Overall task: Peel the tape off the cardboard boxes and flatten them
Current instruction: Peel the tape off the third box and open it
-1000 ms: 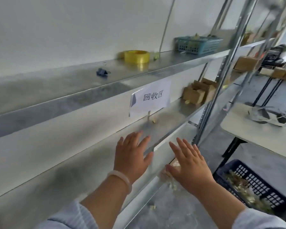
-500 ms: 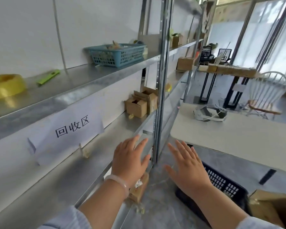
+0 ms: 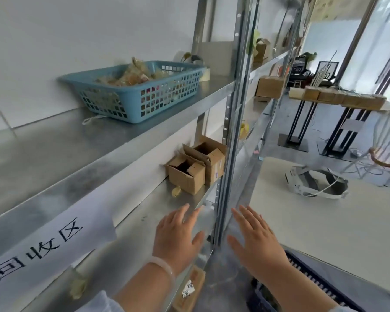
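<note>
On the metal shelf [image 3: 158,199] two open cardboard boxes [image 3: 197,165] stand against the post, ahead of our hands; we should take the nearer one first and grip it by its walls. The left hand [image 3: 178,235] and right hand [image 3: 257,242] are both spread flat and hold nothing.

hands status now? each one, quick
Left hand: open, fingers spread, holding nothing, over the edge of the metal shelf.
Right hand: open, fingers spread, holding nothing, to the right of the shelf upright.
</note>
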